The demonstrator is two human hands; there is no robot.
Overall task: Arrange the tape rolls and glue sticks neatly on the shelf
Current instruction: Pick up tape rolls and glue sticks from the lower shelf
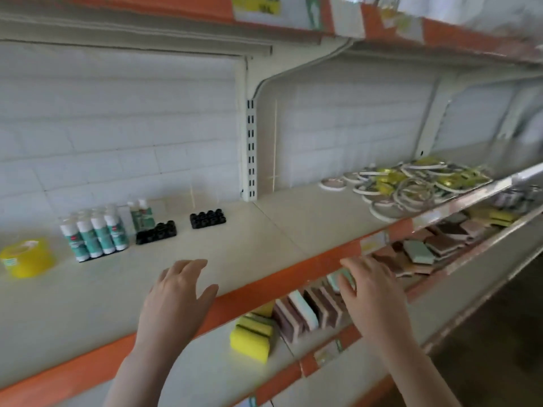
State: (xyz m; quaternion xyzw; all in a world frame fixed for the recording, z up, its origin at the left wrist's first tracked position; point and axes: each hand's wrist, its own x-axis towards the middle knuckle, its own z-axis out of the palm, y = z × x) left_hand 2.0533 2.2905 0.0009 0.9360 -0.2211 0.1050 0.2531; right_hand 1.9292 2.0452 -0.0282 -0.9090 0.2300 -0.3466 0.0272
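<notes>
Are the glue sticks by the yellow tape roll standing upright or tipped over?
Upright. The glue sticks stand in a tight block, white caps up, bases on the shelf, right of the yellow tape roll. None lies on its side.

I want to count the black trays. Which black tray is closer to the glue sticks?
The left black tray: it sits right beside the glue sticks. The other black tray stands apart, further right and further back on the shelf.

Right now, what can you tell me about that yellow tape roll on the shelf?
The tape roll is a fat, bright yellow ring that looks like glossy plastic tape, with a pale, partly blurred core and a small greenish label on its side. It lies flat, hole up, at the far left of the shelf, left of the glue sticks and apart from them. Neither hand touches it.
</notes>
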